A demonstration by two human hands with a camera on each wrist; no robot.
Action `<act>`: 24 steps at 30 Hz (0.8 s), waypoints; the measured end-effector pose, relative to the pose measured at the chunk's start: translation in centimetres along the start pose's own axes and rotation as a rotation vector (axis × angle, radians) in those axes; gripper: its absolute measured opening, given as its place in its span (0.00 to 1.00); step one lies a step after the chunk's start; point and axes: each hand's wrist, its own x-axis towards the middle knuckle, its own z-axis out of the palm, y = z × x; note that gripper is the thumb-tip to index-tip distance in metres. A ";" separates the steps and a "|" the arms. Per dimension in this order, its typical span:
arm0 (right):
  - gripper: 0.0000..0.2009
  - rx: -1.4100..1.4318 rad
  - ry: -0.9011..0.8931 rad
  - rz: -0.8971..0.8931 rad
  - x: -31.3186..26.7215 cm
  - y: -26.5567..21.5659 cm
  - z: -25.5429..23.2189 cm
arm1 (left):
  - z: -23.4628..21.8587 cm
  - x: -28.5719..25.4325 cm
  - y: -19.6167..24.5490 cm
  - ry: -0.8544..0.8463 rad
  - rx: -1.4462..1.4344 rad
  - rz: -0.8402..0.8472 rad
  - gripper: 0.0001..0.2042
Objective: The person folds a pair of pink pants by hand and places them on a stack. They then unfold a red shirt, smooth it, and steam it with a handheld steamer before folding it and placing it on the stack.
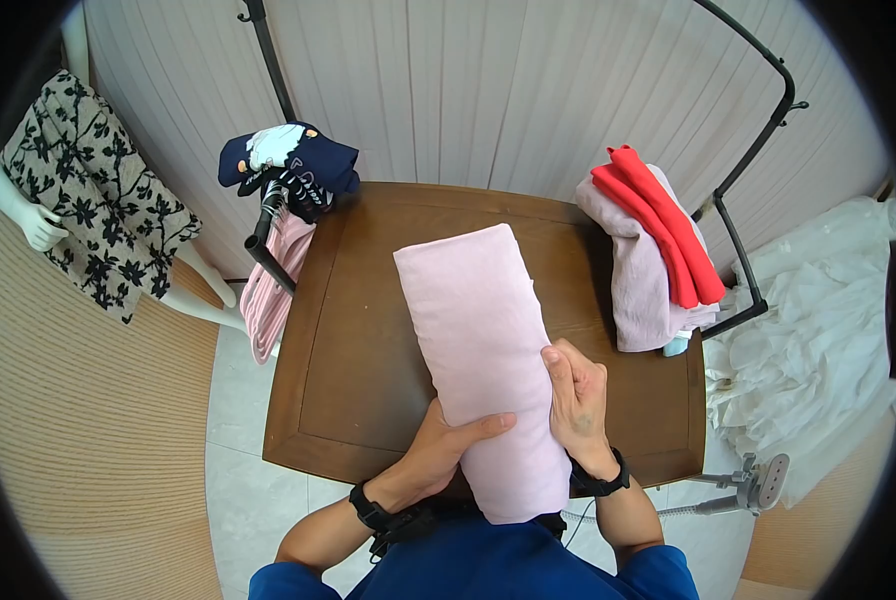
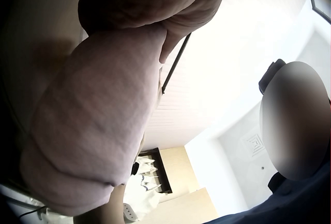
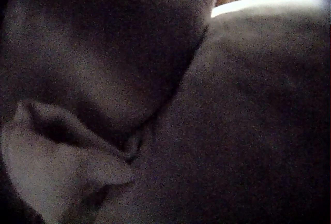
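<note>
A long folded bundle of pale pink cloth [image 1: 476, 320] is held up over the front of the brown table, its near end close to the blue shirt. My left hand [image 1: 440, 452] grips its left edge near the bottom, thumb lying across the top and fingers hidden beneath. On the opposite edge my right hand [image 1: 578, 405] holds the cloth with curled fingers, thumb pointing up along the side. The left wrist view shows the rounded end of the bundle [image 2: 98, 110] below the left hand [image 2: 155, 4]. Dark, close cloth folds [image 3: 103, 68] fill most of the right wrist view.
The wooden table [image 1: 353, 330] bears a stack of folded clothes, red garment [image 1: 658, 225] on top, at the back right. Dark blue clothes [image 1: 313, 160] lie at the back left by a black rack [image 1: 738, 190]. A mannequin [image 1: 38, 225] and white dresses [image 1: 798, 330] flank the table.
</note>
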 end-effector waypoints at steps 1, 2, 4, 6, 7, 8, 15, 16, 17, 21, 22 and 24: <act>0.15 0.004 -0.002 -0.001 0.0 0.1 0.0 | 0.0 0.0 0.0 0.000 -0.004 0.010 0.36; 0.15 0.004 -0.002 0.000 0.0 0.1 0.0 | 0.1 -0.1 0.0 0.000 -0.008 0.020 0.35; 0.15 0.008 -0.010 0.017 0.0 0.1 0.0 | 0.0 0.0 -0.1 -0.002 -0.009 0.020 0.35; 0.15 0.003 -0.009 0.017 0.0 0.1 0.0 | 0.0 0.0 -0.1 -0.004 -0.010 0.019 0.35; 0.15 -0.002 -0.007 0.016 0.0 0.0 0.0 | 0.0 0.0 -0.1 -0.001 -0.011 0.019 0.35; 0.15 -0.002 -0.007 0.017 0.0 0.0 0.0 | 0.0 0.0 -0.1 0.002 -0.012 0.020 0.35; 0.16 -0.002 -0.014 0.026 0.0 0.0 0.0 | -0.3 0.1 -0.2 -0.004 -0.005 -0.012 0.36; 0.16 0.002 -0.015 0.029 0.0 0.0 0.0 | -0.3 0.1 -0.3 -0.003 -0.006 -0.010 0.36; 0.16 0.002 -0.015 0.029 0.0 0.0 0.0 | -0.3 0.1 -0.3 -0.002 -0.007 -0.007 0.36; 0.16 0.009 -0.018 0.032 0.0 0.1 0.0 | -0.3 0.1 -0.4 -0.002 -0.005 -0.009 0.36; 0.16 0.009 -0.018 0.031 0.0 0.2 0.0 | -0.3 0.1 -0.4 -0.002 -0.005 -0.010 0.36; 0.16 0.011 -0.018 0.029 0.0 -0.1 0.0 | -0.2 0.1 -0.3 -0.002 -0.005 -0.010 0.36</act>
